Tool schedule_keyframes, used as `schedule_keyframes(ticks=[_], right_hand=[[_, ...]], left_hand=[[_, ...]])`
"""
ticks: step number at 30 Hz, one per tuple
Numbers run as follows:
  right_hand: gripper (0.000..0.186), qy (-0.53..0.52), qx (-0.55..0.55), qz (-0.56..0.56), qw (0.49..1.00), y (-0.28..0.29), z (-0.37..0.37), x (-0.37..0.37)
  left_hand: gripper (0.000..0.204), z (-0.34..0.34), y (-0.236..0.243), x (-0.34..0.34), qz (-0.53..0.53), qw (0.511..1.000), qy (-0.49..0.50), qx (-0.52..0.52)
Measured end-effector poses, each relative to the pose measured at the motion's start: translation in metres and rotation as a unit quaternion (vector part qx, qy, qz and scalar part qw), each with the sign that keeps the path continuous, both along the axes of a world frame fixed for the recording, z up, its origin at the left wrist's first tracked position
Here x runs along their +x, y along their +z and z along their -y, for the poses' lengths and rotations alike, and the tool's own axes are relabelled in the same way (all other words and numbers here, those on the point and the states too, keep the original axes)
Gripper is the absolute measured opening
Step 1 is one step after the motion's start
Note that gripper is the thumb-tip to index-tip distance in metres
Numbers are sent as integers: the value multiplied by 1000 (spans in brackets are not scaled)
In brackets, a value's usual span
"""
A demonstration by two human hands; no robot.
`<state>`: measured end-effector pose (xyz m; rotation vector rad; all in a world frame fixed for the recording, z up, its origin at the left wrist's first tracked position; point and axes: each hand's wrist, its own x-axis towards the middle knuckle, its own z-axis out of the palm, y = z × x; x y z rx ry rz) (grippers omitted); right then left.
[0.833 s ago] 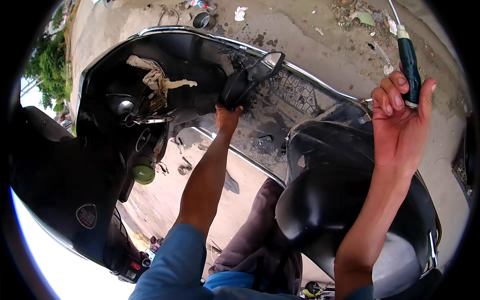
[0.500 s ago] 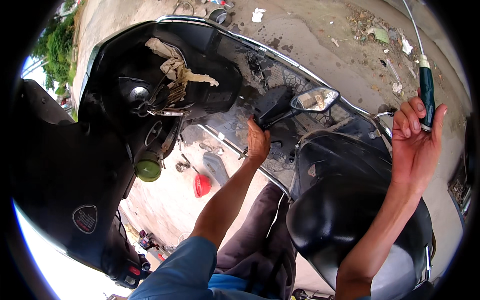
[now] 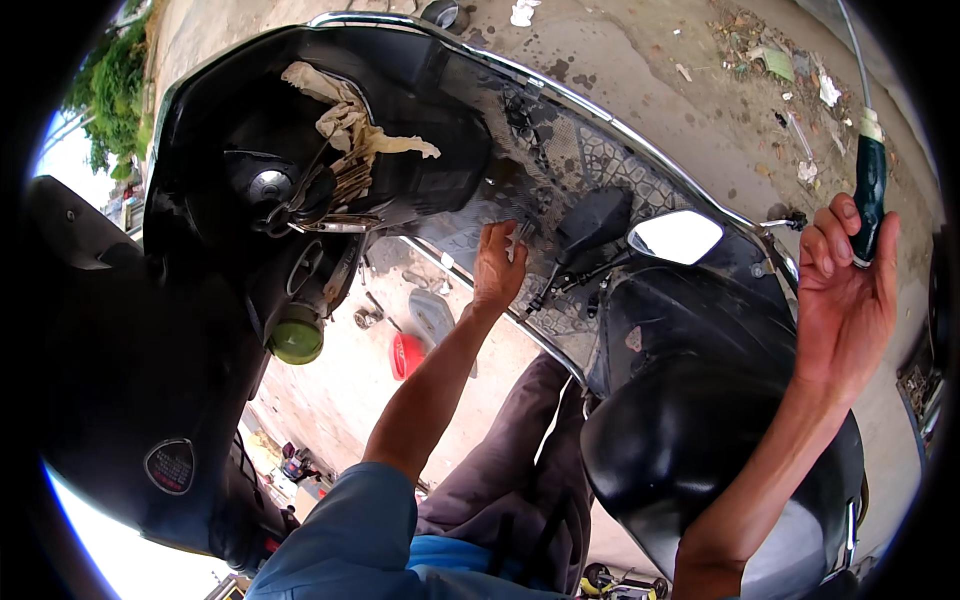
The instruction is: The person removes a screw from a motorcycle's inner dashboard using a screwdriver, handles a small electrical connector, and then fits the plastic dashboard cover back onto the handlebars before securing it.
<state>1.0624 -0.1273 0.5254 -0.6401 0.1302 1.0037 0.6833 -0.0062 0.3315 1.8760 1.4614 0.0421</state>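
My right hand (image 3: 850, 285) is raised over the right side of the scooter, with its fingers closed around the dark green handle of a screwdriver (image 3: 869, 190), shaft pointing up. Down over the scooter's footboard (image 3: 460, 240), my left hand (image 3: 497, 270) has its fingers bent together around something small and greyish that I cannot make out. Just right of it, two detached mirrors lie on the footboard: one shows its black back (image 3: 597, 218), the other mirror (image 3: 677, 238) its bright glass. Their black stems point toward my left hand.
The black seat (image 3: 680, 430) is at lower right and the front panel (image 3: 110, 400) at left. A beige cloth glove (image 3: 350, 130) sits in the front compartment. A green-lidded container (image 3: 297, 338) hangs below it. On the ground lie a red bowl-shaped piece (image 3: 406, 355) and a grey panel (image 3: 431, 316).
My left hand has let go of the black-backed mirror and moved slightly left, fingers now curled over the footboard. The right hand still holds the screwdriver up.
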Motion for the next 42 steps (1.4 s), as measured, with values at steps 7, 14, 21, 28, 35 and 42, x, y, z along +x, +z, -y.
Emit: schedule_keyframes(ticks=[7, 14, 21, 28, 35, 42], right_hand=[[33, -14, -46, 10, 999, 5, -7, -6], [41, -37, -41, 22, 998, -5, 4, 1], [41, -33, -48, 23, 998, 1, -3, -2], [40, 30, -4, 12, 999, -5, 0, 1], [37, 49, 9, 3, 999, -7, 6, 7], [35, 78, 61, -6, 995, -2, 2, 7]], left_hand=[[49, -69, -37, -5, -78, 991, -42, 104], [76, -9, 9, 49, -13, 999, -52, -3], [104, 55, 18, 70, -69, 987, -146, 29], [88, 57, 2, 67, 28, 998, -48, 3], [78, 25, 0, 52, 112, 987, -81, 85], [75, -52, -11, 11, 37, 986, -76, 146]])
